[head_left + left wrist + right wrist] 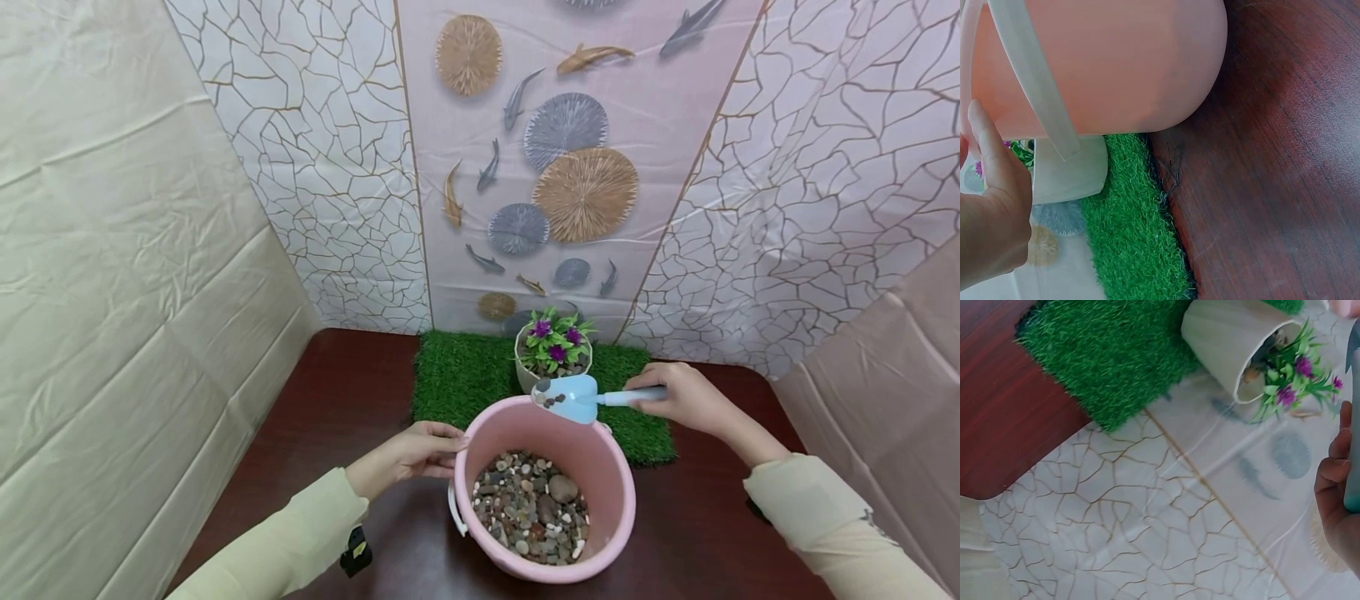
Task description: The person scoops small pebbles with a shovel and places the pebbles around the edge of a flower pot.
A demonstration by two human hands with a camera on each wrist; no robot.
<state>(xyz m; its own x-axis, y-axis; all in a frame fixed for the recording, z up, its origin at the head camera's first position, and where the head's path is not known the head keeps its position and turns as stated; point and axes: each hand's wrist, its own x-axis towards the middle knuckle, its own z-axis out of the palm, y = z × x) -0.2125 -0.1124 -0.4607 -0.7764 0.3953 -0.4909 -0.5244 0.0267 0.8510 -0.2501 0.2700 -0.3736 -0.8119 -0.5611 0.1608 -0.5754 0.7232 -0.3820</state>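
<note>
A pink bucket point(622, 500) with a white handle point(455, 508) holds many mixed pebbles point(525, 508). At its left side, my left hand point(423, 450) holds the rim between thumb and fingers; the left wrist view shows a finger point(985, 128) against the outer wall. My right hand point(678, 396) grips the handle of a light blue hand trowel point(577, 398). A few small stones point(551, 400) lie on its blade, which is above the bucket's far rim. Just behind is a white pot point(527, 379) with a leafy plant with purple flowers point(557, 337) and stones round its base.
A green artificial grass mat point(465, 375) lies under the pot on the dark red-brown wooden table point(337, 392). Patterned cloth point(345, 167) hangs behind, with beige cloth point(135, 275) at the left and another cloth point(892, 358) at the right.
</note>
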